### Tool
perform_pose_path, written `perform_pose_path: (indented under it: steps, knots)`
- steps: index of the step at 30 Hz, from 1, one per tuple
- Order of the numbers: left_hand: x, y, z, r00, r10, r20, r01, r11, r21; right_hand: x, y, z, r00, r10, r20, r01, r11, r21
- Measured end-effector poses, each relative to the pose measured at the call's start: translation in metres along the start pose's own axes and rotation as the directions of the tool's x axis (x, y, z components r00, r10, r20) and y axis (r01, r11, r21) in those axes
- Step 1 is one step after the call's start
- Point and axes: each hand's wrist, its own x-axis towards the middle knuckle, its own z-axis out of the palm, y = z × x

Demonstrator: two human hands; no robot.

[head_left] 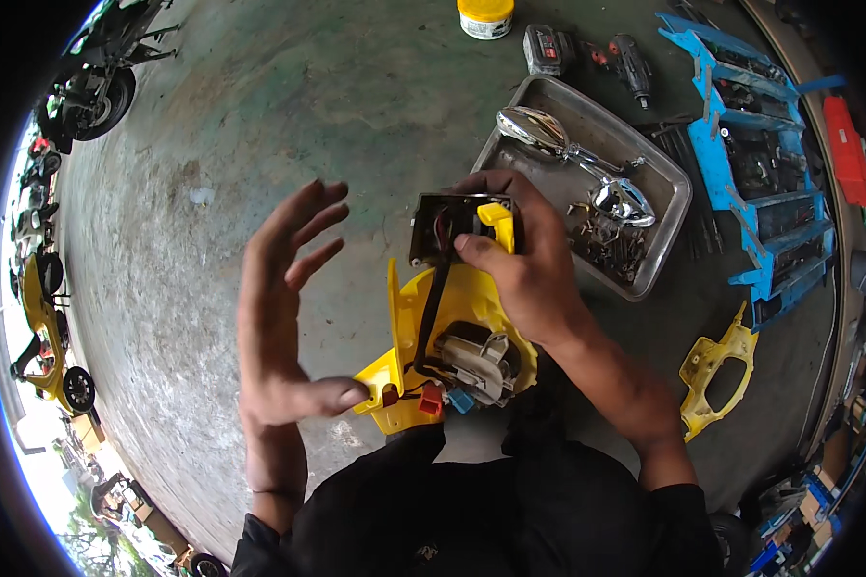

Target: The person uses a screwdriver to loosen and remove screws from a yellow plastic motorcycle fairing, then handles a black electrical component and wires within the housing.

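My right hand (520, 255) grips a dark box-shaped unit (431, 216) with a small yellow piece at its right side, thumb over the near face. A black sleeved wiring harness (436, 298) runs from this unit down into a yellow scooter body cover (467, 293) at my knees. A round lamp housing (478, 361), its back toward me, sits in the cover. Red (432, 400) and blue (462, 400) connectors hang at its near edge. My left hand (284, 308) is open to the left of the cover, fingers spread, its thumb close to the cover's left corner; contact there is unclear.
A metal tray (669, 183) with chrome mirrors (573, 154) and loose screws lies at the right. Beyond it are a cordless driver (625, 67) and a yellow-lidded tub (486, 17). A blue toolbox (731, 144) stands farther right, a yellow frame (717, 375) nearer. Motorbikes (91, 96) line the left.
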Motion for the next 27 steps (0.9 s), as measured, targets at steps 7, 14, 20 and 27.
perform_pose_path:
  steps: [7, 14, 20, 27]
  knots:
    - [-0.002, -0.006, 0.037, 0.895, -0.387, 0.222, 0.446, 0.765, -0.464, -0.003, -0.006, 0.02, 0.998, -0.011, 0.062, 0.009, 0.999, 0.038]
    - [0.012, 0.011, 0.035, 0.934, -0.328, 0.142, 0.357, 0.83, -0.428, 0.005, -0.015, 0.023, 0.991, -0.067, 0.116, 0.054, 0.993, 0.106]
    - [0.018, -0.026, 0.029, 0.93, -0.308, 0.2, 0.367, 0.8, -0.474, 0.002, 0.021, 0.022, 0.987, -0.108, 0.122, 0.092, 0.988, 0.124]
    - [0.016, -0.03, 0.034, 0.942, -0.311, 0.127, 0.336, 0.869, -0.364, 0.006, 0.022, 0.012, 0.961, -0.261, 0.089, 0.258, 0.965, 0.038]
